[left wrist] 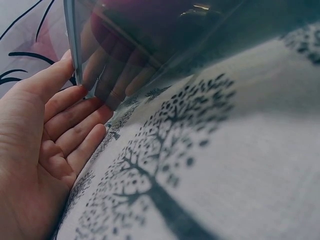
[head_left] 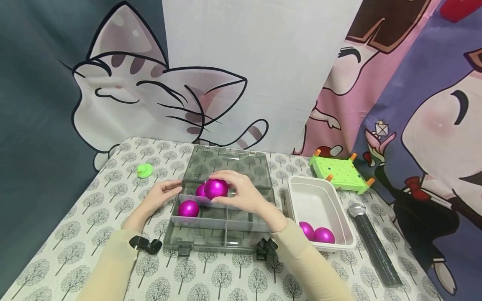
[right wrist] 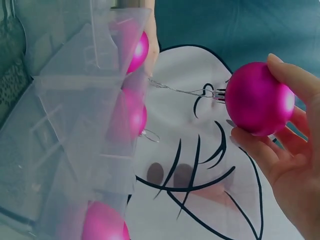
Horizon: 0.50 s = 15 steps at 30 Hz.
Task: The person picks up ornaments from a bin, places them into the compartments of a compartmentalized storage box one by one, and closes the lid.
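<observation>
My right hand holds a shiny magenta Christmas bauble between thumb and fingers, above a clear grey compartment box. A wire hook sticks out from the bauble's cap in the right wrist view. Inside the box lie a bauble at the left and another bauble behind it, partly hidden by the held one. A third bauble shows through the plastic in the right wrist view. My left hand touches the box's left side, fingers loosely extended along its wall.
Right of the box stands a white tub with two magenta baubles in its near end. Beyond are a green pegged toy and a microphone. A green rubber duck sits at left. The box's lid lies back.
</observation>
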Each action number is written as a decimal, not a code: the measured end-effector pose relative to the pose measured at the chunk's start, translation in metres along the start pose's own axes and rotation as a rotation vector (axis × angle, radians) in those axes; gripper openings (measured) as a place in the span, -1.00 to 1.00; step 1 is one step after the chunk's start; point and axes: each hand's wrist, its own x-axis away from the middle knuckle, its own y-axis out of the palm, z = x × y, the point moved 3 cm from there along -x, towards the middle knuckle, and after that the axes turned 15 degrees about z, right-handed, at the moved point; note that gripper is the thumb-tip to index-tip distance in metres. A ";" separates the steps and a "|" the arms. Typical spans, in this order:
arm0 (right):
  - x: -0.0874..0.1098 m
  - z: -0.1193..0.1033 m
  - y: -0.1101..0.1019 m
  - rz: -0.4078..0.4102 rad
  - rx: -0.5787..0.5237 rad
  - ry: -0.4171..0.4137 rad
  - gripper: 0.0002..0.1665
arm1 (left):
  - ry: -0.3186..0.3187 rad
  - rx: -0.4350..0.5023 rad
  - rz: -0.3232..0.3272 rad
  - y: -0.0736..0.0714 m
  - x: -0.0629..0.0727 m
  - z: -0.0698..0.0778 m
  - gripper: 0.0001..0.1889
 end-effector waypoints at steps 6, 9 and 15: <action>0.000 0.000 0.007 -0.088 0.030 0.067 -0.31 | 0.003 -0.012 0.008 0.001 -0.001 -0.003 -0.47; 0.000 0.000 0.011 -0.149 0.076 0.094 -0.31 | 0.008 -0.015 0.009 0.001 -0.002 -0.005 -0.47; 0.001 0.003 0.020 -0.257 0.167 0.141 -0.32 | 0.016 -0.020 0.008 0.000 -0.003 -0.005 -0.47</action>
